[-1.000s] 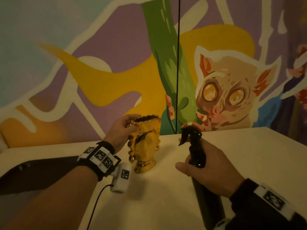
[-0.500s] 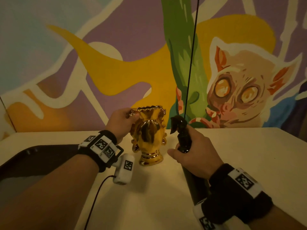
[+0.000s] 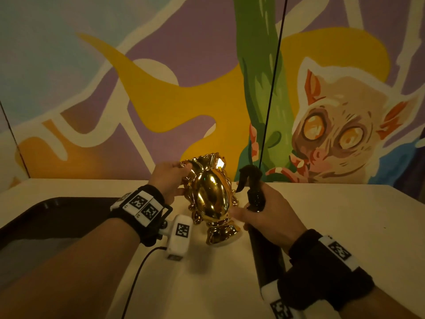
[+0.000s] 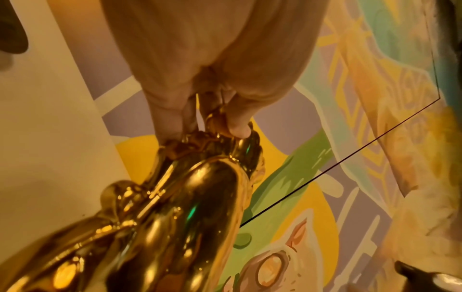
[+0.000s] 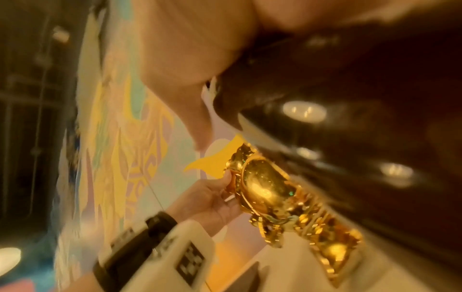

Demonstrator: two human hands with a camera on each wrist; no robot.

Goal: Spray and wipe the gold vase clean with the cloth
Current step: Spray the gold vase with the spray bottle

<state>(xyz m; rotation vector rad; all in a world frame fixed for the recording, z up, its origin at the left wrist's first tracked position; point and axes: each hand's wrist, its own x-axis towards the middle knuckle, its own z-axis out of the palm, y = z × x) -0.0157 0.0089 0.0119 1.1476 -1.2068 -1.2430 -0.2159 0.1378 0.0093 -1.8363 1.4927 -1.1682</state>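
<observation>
Left hand (image 3: 169,180) fingers pinch only the rim of the tilted gold vase (image 3: 212,199), right hand (image 3: 269,214) fingers clamped on the spray bottle (image 3: 254,196) just beside it, so a bump or wet gloss could slip it onto the counter (image 3: 345,215).

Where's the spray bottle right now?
In the head view, the spray bottle is in the right hand, just right of the gold vase, nozzle pointing at it.

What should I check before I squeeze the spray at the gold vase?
1. Left hand holds the vase at its rim: ok.
2. Vase foot on the table: ok, though it leans.
3. Right hand grips the spray bottle: ok.
4. Nozzle points at the vase: ok.
5. Finger on the trigger: cannot tell.
6. Cloth within reach: cannot tell, none in view.
</observation>
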